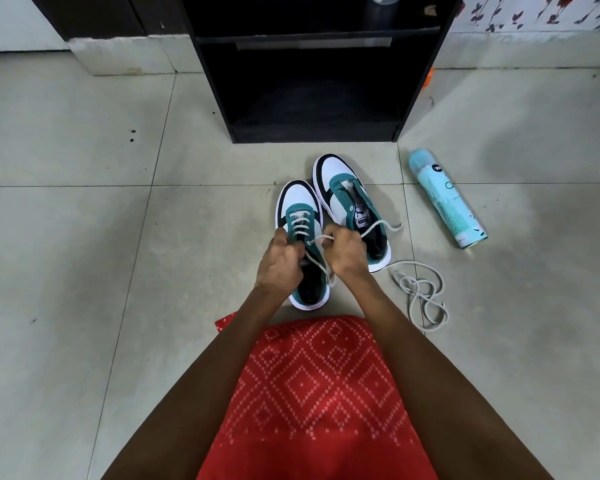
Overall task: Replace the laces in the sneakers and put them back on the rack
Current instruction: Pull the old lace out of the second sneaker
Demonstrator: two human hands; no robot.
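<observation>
Two white, teal and black sneakers stand side by side on the tiled floor before a black rack [215, 98]. The left sneaker [297, 202] has a white lace [300, 225] crossed through its lower eyelets. My left hand [279, 265] grips the sneaker's upper edge by the lace. My right hand [347, 252] pinches the lace, whose free end trails to the right over the other shoe. The right sneaker [343, 188] has bare eyelets and no lace. A second loose white lace [421, 292] lies coiled on the floor to its right.
A pale blue spray can [445, 199] lies on its side right of the sneakers. The rack's lower shelf opens toward me. A red patterned garment [312, 393] covers my lap. Grey floor tiles [84, 237] stretch to the left.
</observation>
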